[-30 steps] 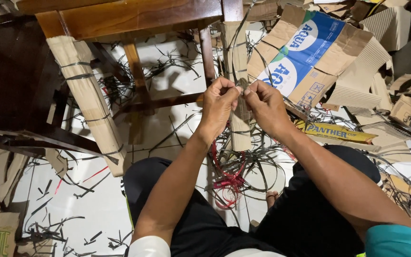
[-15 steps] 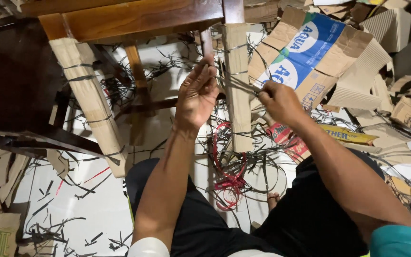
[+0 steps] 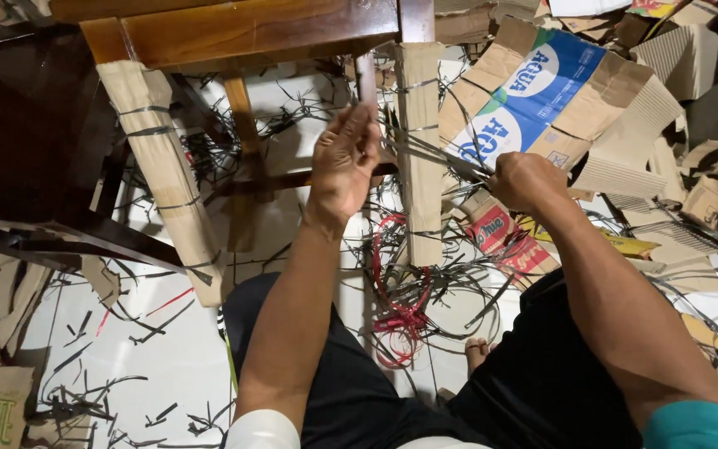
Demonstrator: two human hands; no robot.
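A wooden chair lies tipped in front of me, two of its legs wrapped in brown cardboard. My left hand (image 3: 344,158) is half open with its fingers against the grey plastic strap (image 3: 438,154) that runs round the right-hand wrapped leg (image 3: 420,150). My right hand (image 3: 525,181) is closed in a fist on the same strap and holds it taut out to the right of that leg. The other wrapped leg (image 3: 164,175) stands at the left, tied with several straps.
The dark wooden chair seat (image 3: 234,29) fills the top left. Flattened cardboard boxes (image 3: 542,91) are piled at the right. A tangle of red and grey straps (image 3: 405,308) lies by my knees, and cut strap scraps (image 3: 118,391) litter the white floor.
My hands, close together at the leg a second ago, have drawn apart. The right hand has pulled the strap out to the right; the left hand has opened against the leg.
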